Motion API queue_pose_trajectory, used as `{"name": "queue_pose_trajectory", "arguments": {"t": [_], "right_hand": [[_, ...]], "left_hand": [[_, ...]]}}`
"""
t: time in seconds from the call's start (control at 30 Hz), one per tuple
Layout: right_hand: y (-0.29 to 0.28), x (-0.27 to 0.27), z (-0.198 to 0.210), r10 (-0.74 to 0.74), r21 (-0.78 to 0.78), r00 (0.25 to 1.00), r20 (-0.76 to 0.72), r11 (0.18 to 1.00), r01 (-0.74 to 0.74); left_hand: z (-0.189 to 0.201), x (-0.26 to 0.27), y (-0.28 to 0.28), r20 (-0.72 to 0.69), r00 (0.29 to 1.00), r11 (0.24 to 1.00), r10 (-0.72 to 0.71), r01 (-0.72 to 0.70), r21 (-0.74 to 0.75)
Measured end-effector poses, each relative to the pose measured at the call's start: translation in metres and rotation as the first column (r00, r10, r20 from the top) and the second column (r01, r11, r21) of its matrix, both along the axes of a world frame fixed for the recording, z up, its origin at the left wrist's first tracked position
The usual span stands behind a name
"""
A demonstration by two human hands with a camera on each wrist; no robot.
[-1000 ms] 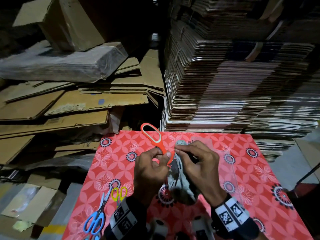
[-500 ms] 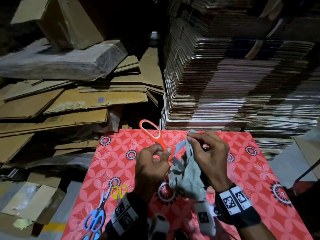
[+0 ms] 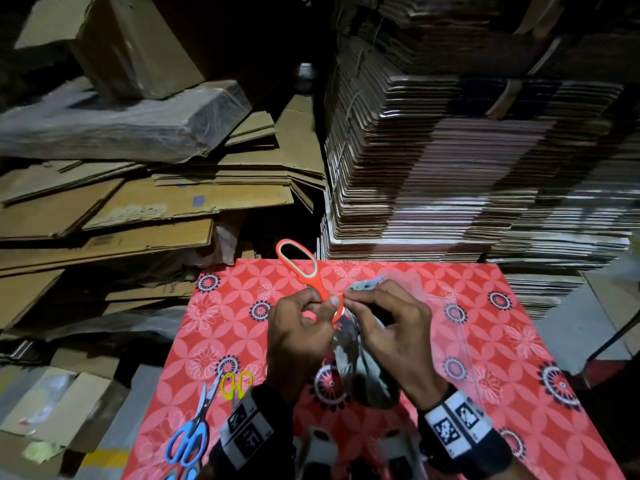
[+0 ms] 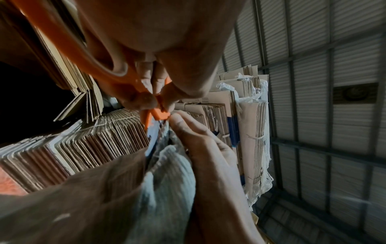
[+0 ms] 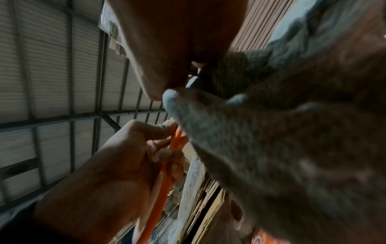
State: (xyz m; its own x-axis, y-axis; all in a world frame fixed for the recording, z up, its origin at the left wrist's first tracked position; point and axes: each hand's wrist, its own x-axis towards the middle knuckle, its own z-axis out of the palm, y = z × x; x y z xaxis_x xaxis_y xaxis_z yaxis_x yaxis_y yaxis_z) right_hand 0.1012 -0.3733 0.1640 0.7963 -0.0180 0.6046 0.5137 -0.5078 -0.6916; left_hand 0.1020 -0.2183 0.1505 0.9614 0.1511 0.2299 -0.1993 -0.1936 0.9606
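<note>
Between the two hands, the scissors (image 3: 300,270) stand handle-up. The left hand (image 3: 299,337) pinches them just below the handle, and the right hand (image 3: 391,327) grips a grey cloth (image 3: 367,375) against their lower end. This looks like wiping; the next move calls for a careful stroke toward the tips.

Black code-tagged wristbands (image 3: 462,432) behind left hand (image 3: 299,341) and right hand (image 3: 393,336)
</note>
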Motion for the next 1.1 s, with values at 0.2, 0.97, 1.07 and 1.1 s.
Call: {"name": "queue_pose_trajectory", "arguments": {"t": [0.2,0.97,1.07,1.1], "right_hand": [[-0.022,0.02,0.007,-0.135,0.083,0.991,0.003,0.987,0.134],[-0.001,0.007,0.003,0.035,-0.008,0.999,0.005,0.999,-0.035],[-0.024,0.028,0.007,-0.079,0.056,0.997,-0.004,0.995,0.08],[-0.027,0.031,0.008,-0.121,0.078,0.993,-0.001,0.99,0.121]], "left_hand": [[-0.019,0.006,0.005,-0.031,0.998,0.999,0.048,-0.048,0.025],[0.002,0.006,0.002,-0.053,0.998,0.997,-0.036,0.033,-0.064],[0.007,0.002,-0.001,-0.062,0.998,0.998,-0.012,0.008,-0.061],[0.009,0.003,-0.002,-0.063,0.998,0.997,-0.007,0.003,-0.074]]}}
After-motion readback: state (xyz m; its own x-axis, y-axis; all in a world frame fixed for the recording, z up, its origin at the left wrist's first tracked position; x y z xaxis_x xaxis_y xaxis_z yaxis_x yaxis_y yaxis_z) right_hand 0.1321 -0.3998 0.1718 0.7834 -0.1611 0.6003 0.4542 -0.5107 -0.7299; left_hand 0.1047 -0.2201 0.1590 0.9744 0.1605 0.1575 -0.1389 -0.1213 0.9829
